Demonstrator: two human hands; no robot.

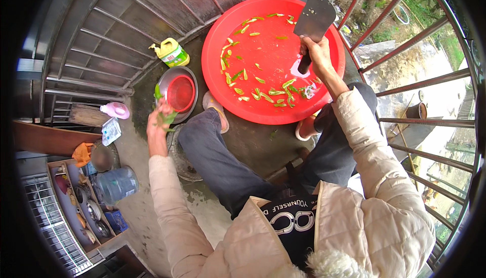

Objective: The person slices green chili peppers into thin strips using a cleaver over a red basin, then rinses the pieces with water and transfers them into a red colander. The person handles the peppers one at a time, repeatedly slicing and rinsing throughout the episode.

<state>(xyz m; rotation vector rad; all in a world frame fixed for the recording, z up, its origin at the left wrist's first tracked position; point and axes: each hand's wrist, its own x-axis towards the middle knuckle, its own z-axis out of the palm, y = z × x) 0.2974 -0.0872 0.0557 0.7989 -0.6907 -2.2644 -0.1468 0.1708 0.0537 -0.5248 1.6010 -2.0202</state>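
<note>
My right hand (318, 54) grips the dark handle of a cleaver (315, 16), its broad blade pointing up and away over the rim of a large red plastic basin (262, 61). Bits of food cling to the blade. Cut green pepper pieces (265, 96) lie scattered over the basin's floor. My left hand (158, 117), blurred, is out to the left with green pieces (166, 119) at its fingers; whether it holds or drops them I cannot tell. Beside it is a metal bowl (162, 78) with a smaller red bowl (181, 93) inside.
A yellow-green detergent jug (172, 53) stands by the metal railing (144, 27). Further left lie a pink bottle (115, 110), a wooden block (88, 115) and a large clear water bottle (118, 185). More railing bars (425, 121) run along the right. My feet flank the red basin's near side.
</note>
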